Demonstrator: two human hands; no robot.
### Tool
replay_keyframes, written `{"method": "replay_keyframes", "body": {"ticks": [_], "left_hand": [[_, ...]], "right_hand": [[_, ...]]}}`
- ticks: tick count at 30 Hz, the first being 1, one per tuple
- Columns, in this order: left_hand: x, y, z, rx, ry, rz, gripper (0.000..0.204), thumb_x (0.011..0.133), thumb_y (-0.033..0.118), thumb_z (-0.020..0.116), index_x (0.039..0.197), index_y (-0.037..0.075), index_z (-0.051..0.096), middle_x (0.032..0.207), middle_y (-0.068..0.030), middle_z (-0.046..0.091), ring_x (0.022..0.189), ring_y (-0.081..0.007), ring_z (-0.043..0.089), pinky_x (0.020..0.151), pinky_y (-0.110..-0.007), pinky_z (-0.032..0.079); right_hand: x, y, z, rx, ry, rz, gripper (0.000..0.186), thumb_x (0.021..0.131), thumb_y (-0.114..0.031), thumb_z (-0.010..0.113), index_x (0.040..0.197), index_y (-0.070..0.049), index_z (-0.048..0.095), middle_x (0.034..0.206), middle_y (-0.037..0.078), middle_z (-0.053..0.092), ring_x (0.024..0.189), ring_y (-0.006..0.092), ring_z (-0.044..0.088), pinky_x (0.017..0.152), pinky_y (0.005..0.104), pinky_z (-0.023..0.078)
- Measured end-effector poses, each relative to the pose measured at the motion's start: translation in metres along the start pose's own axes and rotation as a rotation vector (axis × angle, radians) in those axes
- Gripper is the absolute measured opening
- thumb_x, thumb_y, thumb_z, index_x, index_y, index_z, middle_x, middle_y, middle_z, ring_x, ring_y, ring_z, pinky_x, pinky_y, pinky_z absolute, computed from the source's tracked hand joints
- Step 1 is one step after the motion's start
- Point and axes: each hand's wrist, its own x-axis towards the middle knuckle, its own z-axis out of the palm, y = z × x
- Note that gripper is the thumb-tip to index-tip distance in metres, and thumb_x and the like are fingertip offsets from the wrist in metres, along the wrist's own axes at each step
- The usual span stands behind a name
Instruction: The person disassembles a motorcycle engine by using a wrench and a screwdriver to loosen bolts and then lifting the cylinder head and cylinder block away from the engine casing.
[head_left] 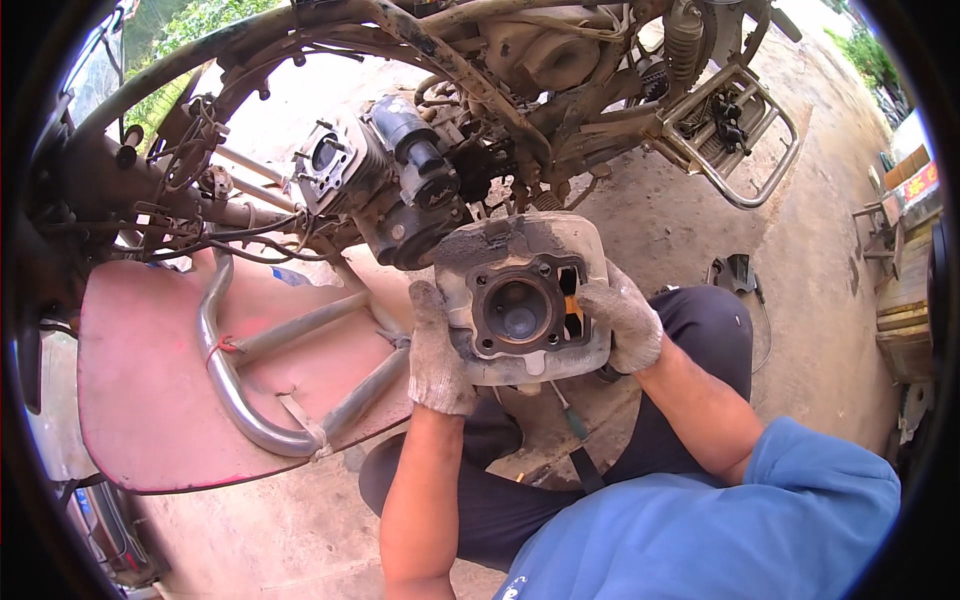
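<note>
Between my two gloved hands I hold a grimy metal cylinder head point(465, 262), its flat face with the round combustion chamber turned toward me. My left hand point(438, 350), in a dirty knit glove, grips its left edge with the thumb up along the side. My right hand point(625, 318), gloved likewise, wraps round the right edge. Fingers behind the part are hidden. Just beyond it, on the motorcycle frame, sits the engine with its exposed cylinder point(335, 165), studs standing out of the top. A black cylindrical starter motor point(405, 135) is mounted beside it.
A pinkish panel point(150, 370) with a bent chrome crash bar point(235, 395) in front lies to the left. A green-handled screwdriver point(573, 422) is below the part, between my legs. A metal rear rack point(775, 165) juts out at upper right. A black part point(735, 272) rests on the concrete.
</note>
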Motion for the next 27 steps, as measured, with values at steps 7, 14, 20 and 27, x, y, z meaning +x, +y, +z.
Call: {"method": "replay_keyframes", "body": {"ticks": [7, 14, 20, 27], "left_hand": [[0.007, 0.004, -0.009, 0.591, -0.032, 0.244, 0.057, 0.101, 0.036, 0.067, 0.142, -0.001, 0.054, 0.125, -0.0109, 0.069, 0.107, -0.0167, 0.065, 0.097, -0.032, 0.053], [-0.006, 0.021, 0.012, 0.747, -0.01, 0.261, 0.059, 0.086, 0.02, 0.081, 0.137, -0.002, 0.059, 0.119, -0.011, 0.072, 0.107, -0.0187, 0.066, 0.097, -0.033, 0.053], [-0.007, 0.022, 0.011, 0.837, 0.05, 0.262, 0.051, 0.087, 0.016, 0.079, 0.132, -0.001, 0.064, 0.113, -0.0099, 0.075, 0.101, -0.0171, 0.069, 0.094, -0.033, 0.055], [-0.004, 0.009, 0.008, 1.007, 0.156, 0.629, 0.054, 0.109, 0.046, 0.052, 0.106, -0.004, 0.072, 0.089, -0.0058, 0.071, 0.082, -0.0108, 0.06, 0.079, -0.027, 0.051]], "right_hand": [[-0.001, 0.004, 0.0, -0.059, 0.009, -0.084, 0.09, 0.081, -0.028, 0.085, 0.154, -0.001, 0.039, 0.141, 0.01, 0.058, 0.124, 0.0214, 0.06, 0.104, 0.038, 0.051], [-0.007, 0.005, -0.001, -0.226, 0.037, -0.118, 0.098, 0.074, -0.016, 0.086, 0.154, 0.002, 0.034, 0.145, 0.011, 0.054, 0.134, 0.0193, 0.051, 0.115, 0.0357, 0.039], [-0.009, 0.003, -0.004, -0.457, 0.036, -0.194, 0.106, 0.066, -0.015, 0.086, 0.155, 0.003, 0.032, 0.143, 0.012, 0.056, 0.132, 0.0188, 0.052, 0.115, 0.0358, 0.038], [-0.01, 0.001, -0.003, -0.433, 0.058, -0.175, 0.107, 0.064, -0.02, 0.088, 0.154, 0.005, 0.035, 0.145, 0.013, 0.056, 0.133, 0.0191, 0.052, 0.115, 0.0364, 0.039]]}}
